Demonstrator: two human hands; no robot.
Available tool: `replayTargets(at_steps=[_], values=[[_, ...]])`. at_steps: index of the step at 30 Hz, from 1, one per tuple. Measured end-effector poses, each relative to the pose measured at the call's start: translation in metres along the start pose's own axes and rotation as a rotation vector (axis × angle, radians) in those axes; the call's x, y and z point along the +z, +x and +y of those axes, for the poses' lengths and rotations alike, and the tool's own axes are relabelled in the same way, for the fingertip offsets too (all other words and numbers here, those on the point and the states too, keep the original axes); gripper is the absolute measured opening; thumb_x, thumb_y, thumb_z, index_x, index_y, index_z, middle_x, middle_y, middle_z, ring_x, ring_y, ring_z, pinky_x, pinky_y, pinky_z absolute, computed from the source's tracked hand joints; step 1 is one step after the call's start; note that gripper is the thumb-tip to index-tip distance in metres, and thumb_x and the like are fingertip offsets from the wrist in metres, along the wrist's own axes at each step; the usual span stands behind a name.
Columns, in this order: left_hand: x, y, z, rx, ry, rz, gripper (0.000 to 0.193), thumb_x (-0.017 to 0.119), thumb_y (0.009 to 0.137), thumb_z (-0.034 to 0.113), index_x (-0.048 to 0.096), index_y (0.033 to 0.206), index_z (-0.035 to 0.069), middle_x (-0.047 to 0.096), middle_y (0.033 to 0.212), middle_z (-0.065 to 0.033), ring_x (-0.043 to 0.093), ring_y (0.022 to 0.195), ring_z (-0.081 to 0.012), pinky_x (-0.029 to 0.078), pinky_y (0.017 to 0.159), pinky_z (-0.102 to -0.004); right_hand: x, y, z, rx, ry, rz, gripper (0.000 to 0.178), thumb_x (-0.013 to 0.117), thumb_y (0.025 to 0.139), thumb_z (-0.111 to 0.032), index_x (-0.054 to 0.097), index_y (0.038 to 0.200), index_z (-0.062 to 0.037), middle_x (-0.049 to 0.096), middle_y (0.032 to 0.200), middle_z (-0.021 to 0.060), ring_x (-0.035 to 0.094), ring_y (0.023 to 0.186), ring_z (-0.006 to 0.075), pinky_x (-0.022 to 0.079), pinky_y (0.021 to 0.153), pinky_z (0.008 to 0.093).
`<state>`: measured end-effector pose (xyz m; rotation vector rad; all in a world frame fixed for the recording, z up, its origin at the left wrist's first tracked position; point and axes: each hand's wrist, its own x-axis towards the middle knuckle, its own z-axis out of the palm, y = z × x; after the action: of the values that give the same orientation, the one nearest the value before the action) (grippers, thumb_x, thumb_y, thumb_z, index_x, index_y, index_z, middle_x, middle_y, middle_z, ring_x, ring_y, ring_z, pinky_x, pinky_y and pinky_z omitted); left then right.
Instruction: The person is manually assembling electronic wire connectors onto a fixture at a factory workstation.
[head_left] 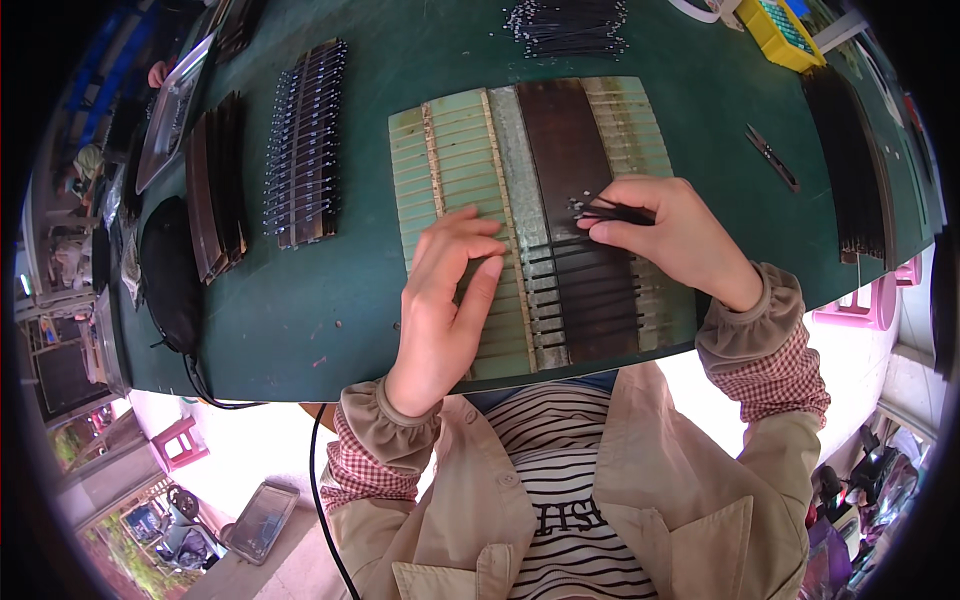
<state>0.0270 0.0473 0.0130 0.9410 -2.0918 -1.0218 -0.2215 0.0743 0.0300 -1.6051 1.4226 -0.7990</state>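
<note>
Mid-loading: right hand (pixel 672 236) pinching black wires (pixel 618 212) over dark strip (pixel 580 220); left hand (pixel 447 300) spread flat on jig (pixel 445 150). Next: seating 1 wire squarely.

Thin black wires (pixel 622 212) pinched in a bundle, slotted green-and-brown jig (pixel 455 160) — flat on table

free: bare green mat (pixel 290 310) left of jig | blocked: strip stacks (pixel 305 145) farther left
</note>
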Motion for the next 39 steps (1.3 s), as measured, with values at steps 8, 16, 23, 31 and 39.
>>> replayTargets(at_steps=[8, 16, 23, 31, 39], values=[[0.001, -0.003, -0.001, 0.033, 0.103, 0.023, 0.011, 0.057, 0.089, -0.002, 0.061, 0.1, -0.003, 0.061, 0.12, -0.0163, 0.051, 0.124, -0.0337, 0.04, 0.102, -0.0403, 0.003, 0.003, 0.008, 0.048, 0.013, 0.007, 0.016, 0.069, 0.081, -0.008, 0.066, 0.093, 0.0031, 0.066, 0.079, 0.0148, 0.062, 0.07, 0.0219, 0.048, 0.066, 0.0313], [0.004, -0.002, 0.001, 0.113, 0.234, -0.041, 0.025, 0.059, 0.086, -0.002, 0.062, 0.111, -0.001, 0.054, 0.131, -0.0182, 0.048, 0.127, -0.0365, 0.039, 0.104, -0.0435, 0.009, 0.003, 0.01, -0.002, -0.079, 0.025, 0.017, 0.069, 0.081, -0.009, 0.065, 0.093, 0.0019, 0.063, 0.076, 0.0146, 0.06, 0.067, 0.0276, 0.047, 0.064, 0.0341], [0.011, -0.006, 0.005, 0.216, 0.518, -0.148, 0.037, 0.061, 0.084, 0.0, 0.06, 0.122, 0.001, 0.046, 0.14, -0.0192, 0.043, 0.13, -0.0385, 0.035, 0.107, -0.0454, 0.016, -0.01, -0.002, -0.013, -0.51, 0.139, 0.02, 0.069, 0.081, -0.006, 0.062, 0.097, 0.0019, 0.059, 0.08, 0.0104, 0.059, 0.072, 0.0259, 0.047, 0.067, 0.0317], [0.004, 0.007, 0.008, -0.007, -0.076, -0.063, 0.026, 0.062, 0.088, 0.003, 0.061, 0.114, 0.001, 0.058, 0.123, -0.0151, 0.052, 0.119, -0.0287, 0.039, 0.102, -0.0377, -0.013, -0.005, -0.009, -0.061, 0.071, 0.075, 0.015, 0.067, 0.084, -0.009, 0.062, 0.093, 0.0017, 0.06, 0.081, 0.0052, 0.058, 0.062, 0.0172, 0.047, 0.058, 0.03], [0.015, 0.017, -0.001, -0.203, -0.46, -0.034, 0.011, 0.065, 0.087, 0.001, 0.06, 0.096, 0.001, 0.062, 0.098, -0.0088, 0.06, 0.094, -0.0182, 0.046, 0.085, -0.0275, 0.001, 0.008, -0.027, 0.202, 0.289, -0.118, 0.015, 0.068, 0.085, -0.01, 0.061, 0.089, 0.0028, 0.056, 0.066, 0.0024, 0.05, 0.054, 0.0066, 0.04, 0.048, 0.0239]])
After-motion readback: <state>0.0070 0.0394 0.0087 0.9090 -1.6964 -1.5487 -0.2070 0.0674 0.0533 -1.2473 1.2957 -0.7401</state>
